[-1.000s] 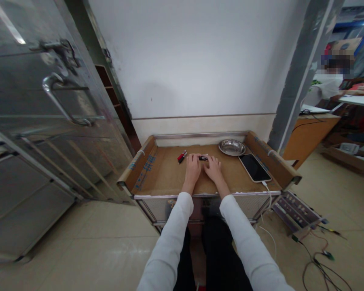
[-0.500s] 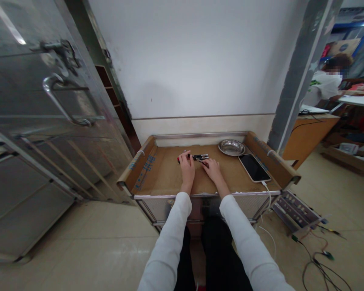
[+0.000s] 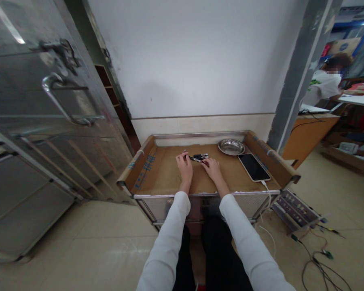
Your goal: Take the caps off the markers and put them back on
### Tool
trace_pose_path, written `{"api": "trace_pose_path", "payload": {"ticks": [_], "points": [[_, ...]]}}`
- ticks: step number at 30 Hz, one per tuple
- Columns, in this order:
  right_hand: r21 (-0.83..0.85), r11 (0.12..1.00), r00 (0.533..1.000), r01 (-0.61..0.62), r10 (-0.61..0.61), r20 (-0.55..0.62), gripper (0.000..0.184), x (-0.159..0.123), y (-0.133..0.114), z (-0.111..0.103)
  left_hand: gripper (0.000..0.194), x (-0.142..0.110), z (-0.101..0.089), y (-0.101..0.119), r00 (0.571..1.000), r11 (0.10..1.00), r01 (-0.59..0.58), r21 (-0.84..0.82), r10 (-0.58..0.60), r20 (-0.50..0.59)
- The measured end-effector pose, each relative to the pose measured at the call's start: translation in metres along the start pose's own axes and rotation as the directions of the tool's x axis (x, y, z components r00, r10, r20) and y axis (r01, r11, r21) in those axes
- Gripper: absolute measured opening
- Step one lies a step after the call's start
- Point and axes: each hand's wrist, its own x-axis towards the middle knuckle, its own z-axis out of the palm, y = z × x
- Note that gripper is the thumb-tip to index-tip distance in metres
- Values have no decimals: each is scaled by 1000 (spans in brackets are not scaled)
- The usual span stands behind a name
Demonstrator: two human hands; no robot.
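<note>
brown cardboard lines the top of the cart, and in the head view, which is the only view, several black and silver pieces lie on it, between the two hands and a little beyond them. the risk, as i judge it, comes from how slim and close together these pieces are: a fingertip could push one while handling another, and the pushed piece could roll away. a pinch only at the end of a piece could also let it turn or slip. the metal bowl and the phone are to the right of the right hand, so a wide swing of this hand might knock them, and the white cable, hanging over the front edge, might pull the phone if it were caught. about the hands: the left has its fingers bent and near to one another, at a small dark piece; whether they are closed on it, i cannot tell. the right has thumb and fingers nearly together at one end of a slim dark piece, touching it as it seems, but whether it is gripped i cannot tell.
</note>
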Motion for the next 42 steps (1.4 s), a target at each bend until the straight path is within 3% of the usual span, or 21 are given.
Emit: {"api": "trace_pose_path", "payload": {"ticks": [13, 22, 26, 30, 33, 37, 42], "points": [[-45, 999, 1000, -27, 26, -8, 20, 0, -2, -2, 11, -1, -1, 1, 999, 999, -17, 32, 16, 32], [-118, 981, 985, -153, 142, -97, 20, -3, -1, -3, 10, 1, 1, -10, 998, 993, 59, 98, -55, -43], [-106, 969, 967, -223, 206, -149, 21, -3, -2, -6, 10, -1, 4, -14, 992, 992, 12, 126, -28, 125], [-98, 966, 959, -241, 221, -175, 22, -3, -3, -8, 12, -6, 9, -13, 929, 987, -74, 141, 17, 370], [-83, 971, 961, -224, 207, -181, 24, -3, -3, -8, 11, -9, 11, -13, 902, 973, -114, 198, 18, 431], [-33, 987, 979, -157, 151, -140, 25, -2, -3, -7, 9, -8, 10, -12, 923, 975, -100, 200, 16, 384], [4, 998, 996, -63, 63, -57, 22, -2, -3, -6, 14, -3, 5, -9, 976, 995, -22, 100, 0, 216]]}}
